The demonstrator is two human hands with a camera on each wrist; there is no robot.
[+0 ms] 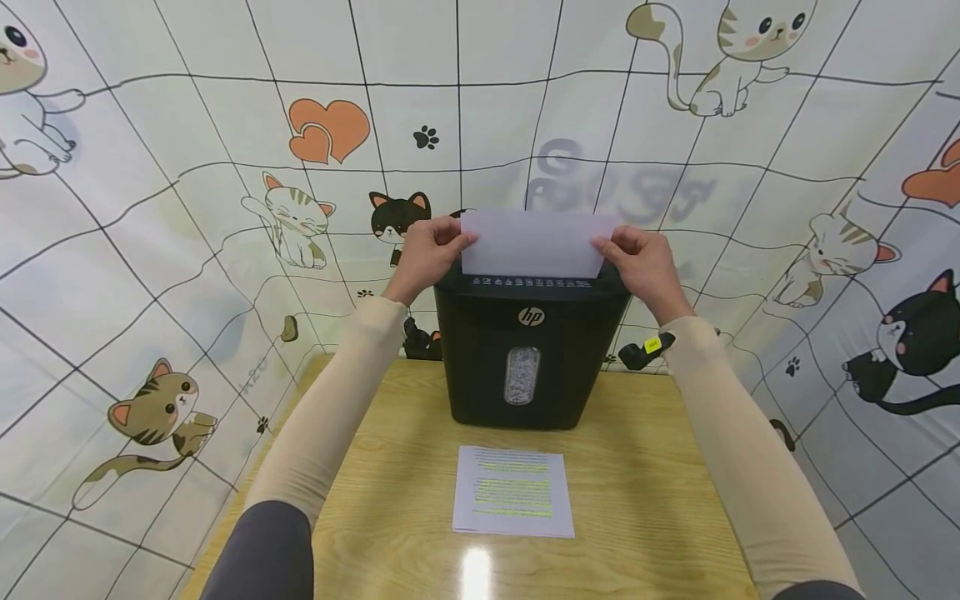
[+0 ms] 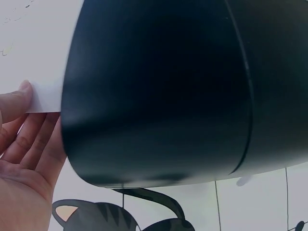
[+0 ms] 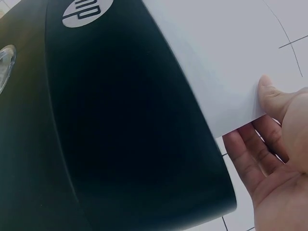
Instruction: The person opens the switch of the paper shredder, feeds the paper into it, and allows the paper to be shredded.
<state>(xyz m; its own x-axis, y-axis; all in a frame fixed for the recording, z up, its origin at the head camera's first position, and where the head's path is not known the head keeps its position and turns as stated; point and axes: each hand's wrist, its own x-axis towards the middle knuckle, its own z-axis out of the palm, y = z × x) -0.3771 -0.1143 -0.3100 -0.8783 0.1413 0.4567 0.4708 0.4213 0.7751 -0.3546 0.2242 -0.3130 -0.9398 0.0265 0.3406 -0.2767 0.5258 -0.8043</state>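
- sheet of paper [image 1: 534, 242] held upright over top of black shredder [image 1: 528, 358], lower edge at the feed slot; whether it is already in the slot, cannot tell
- left hand [image 1: 427, 254] pinches sheet's left edge, thumb on the near face, fingers behind; wrist view shows thumb tip on the paper corner beside shredder's curved side
- right hand [image 1: 643, 262] pinches sheet's right edge the same way, thumb in front, fingers behind
- sheet spans between the two hands, both level with shredder top
- shredder stands at far edge of table [image 1: 390, 500], middle, HP logo facing the person, window on its front showing shreds
- printed page stack [image 1: 513, 490] with yellow highlighted lines lies flat at table's middle, just in front of shredder, well below the hands
- cat-print cloth [image 1: 187, 208] behind and around the table
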